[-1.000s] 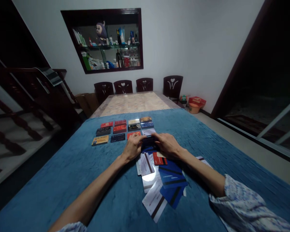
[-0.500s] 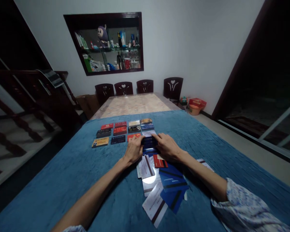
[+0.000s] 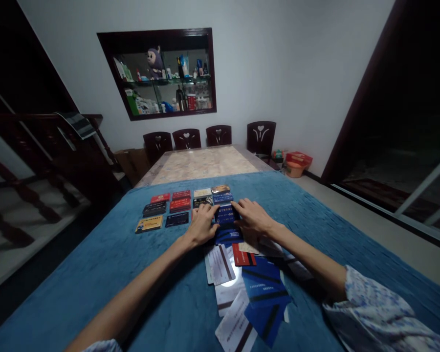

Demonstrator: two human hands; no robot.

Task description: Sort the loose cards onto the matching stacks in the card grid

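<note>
Left hand (image 3: 202, 225) touches a blue card (image 3: 226, 215); right hand (image 3: 254, 216), its opposite edge.

Blue card (image 3: 225, 215) now shows its printed face, covering the white card visible earlier. Left hand (image 3: 203, 224) hides more of red card (image 3: 194, 213).

Left: cloth (image 3: 165, 256) permits low passage between the card stacks (image 3: 149, 224) and the left forearm (image 3: 150, 278). Right: bare cloth extends outward from the right hand (image 3: 254, 217). Centre: a blue card (image 3: 226, 215) occupies the gap to the left hand (image 3: 203, 226); loose cards (image 3: 266, 283) obstruct the nearer surface. Ahead: stacks block low travel beyond the left hand.
</note>
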